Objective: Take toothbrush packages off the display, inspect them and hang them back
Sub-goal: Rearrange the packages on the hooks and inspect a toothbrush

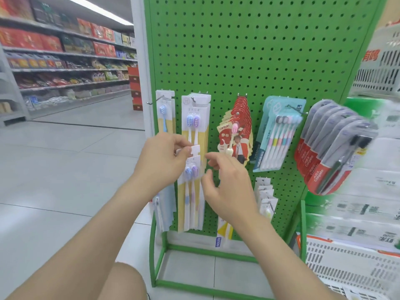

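Shop's green pegboard display — my left hand pinches the white-and-yellow twin-toothbrush card by its hang-tab; seemingly light, bendy; right hand relaxed, empty.

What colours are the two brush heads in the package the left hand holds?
Blue and purple, on the package in the left hand; head view.

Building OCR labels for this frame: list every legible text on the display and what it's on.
"canban": red and yellow toothbrush package.
"Colgate": red and grey toothbrush packs, far right.
"YIBAO": teal multi-brush pack, lower edge; less certain.
Too blurred: print on the two-brush package the left hand pinches, the aisle shelves, the cartons at right.
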